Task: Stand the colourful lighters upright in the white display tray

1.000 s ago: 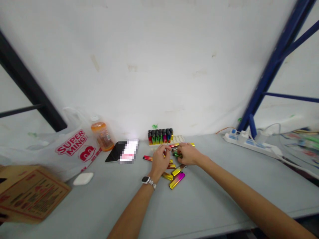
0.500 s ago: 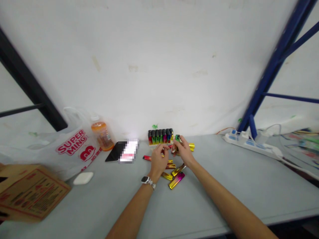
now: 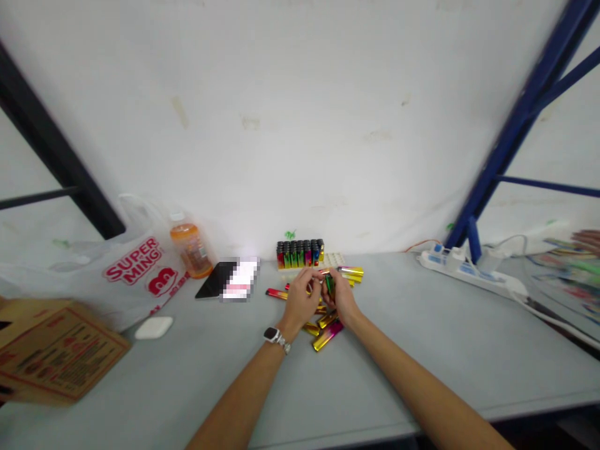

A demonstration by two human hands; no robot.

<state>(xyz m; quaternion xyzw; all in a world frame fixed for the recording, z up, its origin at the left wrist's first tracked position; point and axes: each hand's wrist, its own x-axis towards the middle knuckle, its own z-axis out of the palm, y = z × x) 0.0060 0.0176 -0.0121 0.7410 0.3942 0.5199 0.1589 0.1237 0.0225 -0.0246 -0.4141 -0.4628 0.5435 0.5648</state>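
Note:
Both my hands meet over a scatter of shiny lighters on the grey table. My right hand (image 3: 344,299) is closed on a green lighter (image 3: 329,284), held upright. My left hand (image 3: 301,299), with a watch on its wrist, pinches at the same lighter from the left. Several loose lighters lie around the hands, among them a yellow-to-pink one (image 3: 327,336) just below them and a red one (image 3: 275,294) to the left. Behind the hands, against the wall, a white tray of lighters (image 3: 301,253) holds a row of upright ones, with empty slots at its right end.
A phone (image 3: 227,280), an orange bottle (image 3: 188,248), a white plastic bag (image 3: 135,272), a small white case (image 3: 154,327) and a cardboard box (image 3: 54,350) lie to the left. A white power strip (image 3: 462,269) with cables lies at the right by a blue frame post (image 3: 510,134). Another person's fingers (image 3: 587,239) show at the far right.
My right hand raised the green lighter towards the tray half a second ago, then brought it back down. Now both hands are together on it. The view has shifted slightly.

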